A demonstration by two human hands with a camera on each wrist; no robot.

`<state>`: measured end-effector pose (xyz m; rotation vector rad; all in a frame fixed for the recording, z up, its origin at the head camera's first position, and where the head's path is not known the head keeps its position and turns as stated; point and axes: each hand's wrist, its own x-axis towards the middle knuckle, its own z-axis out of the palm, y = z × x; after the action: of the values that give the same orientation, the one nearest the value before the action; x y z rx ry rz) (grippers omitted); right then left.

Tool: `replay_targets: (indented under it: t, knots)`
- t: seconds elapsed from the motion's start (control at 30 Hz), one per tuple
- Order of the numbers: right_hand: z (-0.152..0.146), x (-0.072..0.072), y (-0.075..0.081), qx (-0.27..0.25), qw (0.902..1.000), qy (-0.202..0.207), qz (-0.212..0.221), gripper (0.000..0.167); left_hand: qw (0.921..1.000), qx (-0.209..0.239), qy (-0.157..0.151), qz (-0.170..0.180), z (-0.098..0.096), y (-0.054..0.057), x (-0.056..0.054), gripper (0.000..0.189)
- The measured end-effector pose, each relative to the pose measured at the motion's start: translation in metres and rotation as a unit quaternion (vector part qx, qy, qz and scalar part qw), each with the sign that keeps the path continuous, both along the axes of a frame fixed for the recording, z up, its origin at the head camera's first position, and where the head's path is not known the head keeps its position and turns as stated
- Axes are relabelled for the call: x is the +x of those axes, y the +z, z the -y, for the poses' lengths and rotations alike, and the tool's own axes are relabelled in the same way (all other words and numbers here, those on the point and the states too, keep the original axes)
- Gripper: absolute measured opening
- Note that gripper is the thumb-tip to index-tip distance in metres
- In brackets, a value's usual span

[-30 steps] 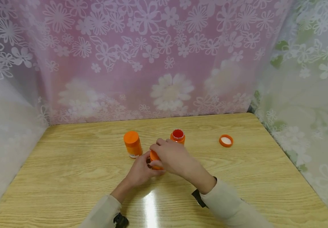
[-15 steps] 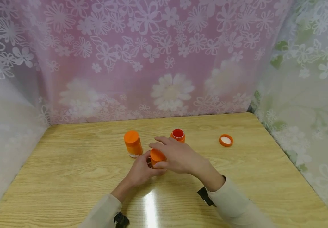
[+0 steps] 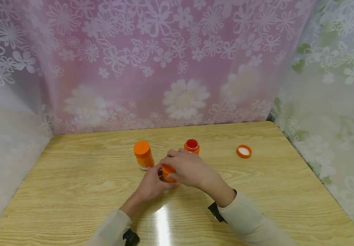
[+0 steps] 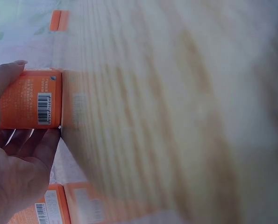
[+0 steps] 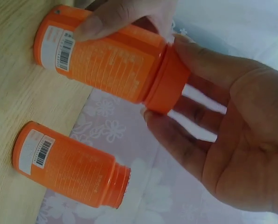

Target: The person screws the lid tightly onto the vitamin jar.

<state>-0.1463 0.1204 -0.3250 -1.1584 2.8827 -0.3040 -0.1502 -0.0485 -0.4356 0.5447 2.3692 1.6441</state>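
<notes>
An orange bottle (image 5: 115,60) with a barcode label stands upright on the table between both hands. My left hand (image 3: 153,183) grips its body, thumb on one side and fingers on the other, as the left wrist view shows. Over the top, my right hand (image 3: 190,169) pinches the orange cap (image 5: 167,81) between thumb and fingertips. The cap sits on the bottle's neck; whether it is loose I cannot tell. Just behind is an uncapped orange bottle (image 5: 73,165), its red inside visible from above. A capped orange bottle (image 3: 143,155) stands to the left, near my left fingers.
A loose orange cap (image 3: 244,151) lies on the wooden table (image 3: 275,177) at the right, its white lining facing up. A pink floral curtain (image 3: 183,68) hangs behind the table's far edge, with pale cloth at both sides.
My right hand's fingers spread and lifted off part of the cap half a second ago, then closed round it again. The left hand and the bottles stayed put.
</notes>
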Motion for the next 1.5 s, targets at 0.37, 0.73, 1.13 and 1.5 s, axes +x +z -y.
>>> replay_targets:
  t: [0.37,0.73,1.13,1.5]
  knots:
    - [-0.002,0.003,-0.010,0.005,0.9981,-0.028,-0.055,0.042,0.9998,-0.007,0.002,-0.019,-0.001,-0.002,-0.002,0.053]
    - [-0.013,-0.011,0.000,-0.022,0.9941,0.075,0.075,0.036,0.9999,-0.005,0.010,0.006,-0.001,0.002,0.001,0.057]
    - [0.006,0.002,-0.008,0.000,0.9974,-0.048,-0.055,0.038,0.9998,-0.016,0.003,-0.013,0.000,0.001,-0.001,0.050]
    - [-0.013,-0.009,-0.004,-0.028,0.9988,0.034,0.023,0.048,1.0000,-0.006,0.003,-0.002,0.000,0.000,-0.001,0.051]
